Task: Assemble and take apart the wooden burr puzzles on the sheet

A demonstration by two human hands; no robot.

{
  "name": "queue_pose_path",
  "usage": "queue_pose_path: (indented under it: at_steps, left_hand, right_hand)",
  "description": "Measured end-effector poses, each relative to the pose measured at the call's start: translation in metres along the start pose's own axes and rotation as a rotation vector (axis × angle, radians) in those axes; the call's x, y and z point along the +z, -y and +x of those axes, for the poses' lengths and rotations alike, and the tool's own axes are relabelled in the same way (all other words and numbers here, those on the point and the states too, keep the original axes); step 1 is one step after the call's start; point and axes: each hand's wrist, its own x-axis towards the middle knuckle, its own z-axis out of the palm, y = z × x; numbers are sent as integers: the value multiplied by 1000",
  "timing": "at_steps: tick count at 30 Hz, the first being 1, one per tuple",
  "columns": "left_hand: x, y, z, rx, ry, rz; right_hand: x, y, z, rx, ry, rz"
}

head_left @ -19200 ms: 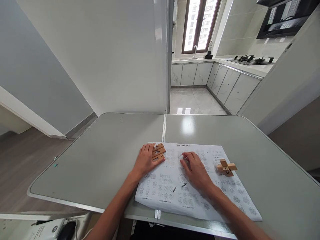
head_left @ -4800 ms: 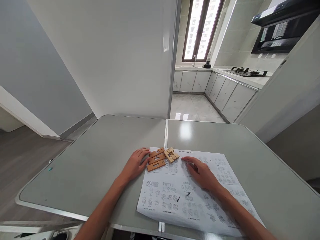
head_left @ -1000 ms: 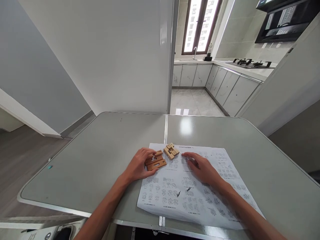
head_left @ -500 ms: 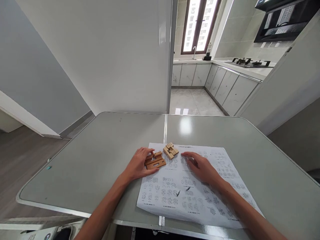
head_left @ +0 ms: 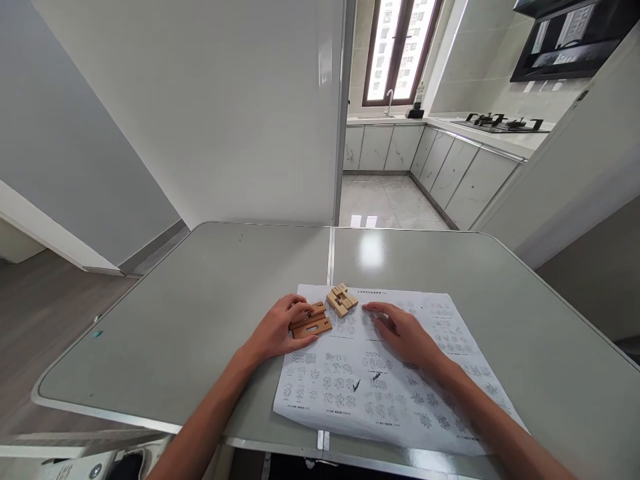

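Observation:
My left hand (head_left: 280, 327) is curled round brown wooden puzzle pieces (head_left: 316, 327), with its thumb along their near side and its fingers on the far piece. These pieces are flat strips, at least one with a slot and a dark mark at its end. Just to their right lies a small cluster of pale wooden blocks (head_left: 342, 301), touched by neither hand. My right hand (head_left: 400, 331) rests on the printed paper sheet (head_left: 350, 417), fingers stretched out and holding nothing. Its forearm covers part of the sheet.
The sheet, printed with rows of small diagrams, lies on a grey-green folding table (head_left: 240, 267) with a central metal seam. A small teal bit (head_left: 98, 333) is near the left edge. Beyond the table are a partition and a kitchen with a stove (head_left: 500, 123).
The fingers of my left hand have shifted over the far brown piece, whose marked right end now shows more. My right hand and the pale blocks have stayed put.

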Motion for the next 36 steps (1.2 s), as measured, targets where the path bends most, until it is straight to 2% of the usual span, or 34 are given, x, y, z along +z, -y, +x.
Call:
queue_pose_path:
  at_steps: [21,30,36]
  left_hand:
    - [2,0,0,93,-65,11]
    - [8,8,-1,78,-52,42]
    - [5,3,1,58,-38,0]
  right_hand:
    - [2,-3,-1,-16,-17,-15]
    - [2,-4,-2,-7,-10,-15]
    - [0,-1,-3,3,4,-15]
